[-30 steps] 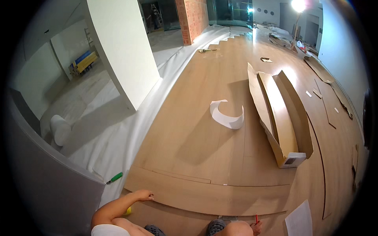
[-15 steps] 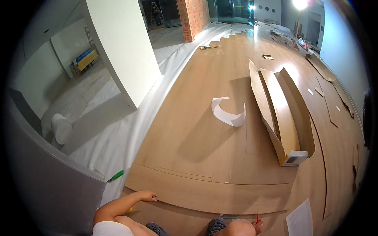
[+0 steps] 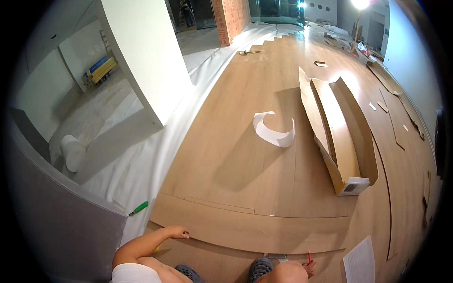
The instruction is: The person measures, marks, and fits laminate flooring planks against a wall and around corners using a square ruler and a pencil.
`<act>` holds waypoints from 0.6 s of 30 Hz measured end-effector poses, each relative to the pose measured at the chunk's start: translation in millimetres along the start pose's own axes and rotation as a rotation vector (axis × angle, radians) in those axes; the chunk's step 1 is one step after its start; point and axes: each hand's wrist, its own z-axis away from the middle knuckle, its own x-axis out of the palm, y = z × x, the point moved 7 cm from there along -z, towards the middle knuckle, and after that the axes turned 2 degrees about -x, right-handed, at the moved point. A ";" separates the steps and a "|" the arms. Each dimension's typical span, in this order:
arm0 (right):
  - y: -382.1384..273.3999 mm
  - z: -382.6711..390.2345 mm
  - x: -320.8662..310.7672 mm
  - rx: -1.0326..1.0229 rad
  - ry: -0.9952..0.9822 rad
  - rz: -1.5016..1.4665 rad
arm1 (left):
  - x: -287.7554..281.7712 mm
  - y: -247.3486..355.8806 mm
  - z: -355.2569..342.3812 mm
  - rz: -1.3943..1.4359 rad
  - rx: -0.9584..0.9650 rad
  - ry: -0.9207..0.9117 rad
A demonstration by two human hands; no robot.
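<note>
A long wood-look floor plank lies crosswise in front of my knees, on top of the laid floor. My left hand is at its near edge toward the left end, fingers curled over that edge. Beside my right knee, my right hand is closed around a red pencil, which points upward near the plank's right end. The knee partly hides this hand. Just under the plank's near edge, between my knees, a small metallic flat piece shows in part; its kind is unclear.
A green-handled cutter lies on white sheeting at left, near a grey wall. An opened cardboard box with planks stands at right. A curled white strip sits mid-floor; a white sheet lies near right. A white partition rises at left.
The view has shifted very slightly. Both hands, the plank and the pencil keep nearly the same places.
</note>
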 end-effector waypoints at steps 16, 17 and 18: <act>-19.0 10.6 -29.8 0.076 0.049 -0.126 | -7.7 0.1 -2.8 0.002 0.002 0.040; -17.1 10.6 -30.5 0.058 0.098 -0.128 | -27.4 5.9 -5.6 0.000 -0.045 0.051; -15.7 8.9 -32.2 0.040 0.144 -0.135 | -46.4 18.6 -3.1 0.002 -0.092 0.054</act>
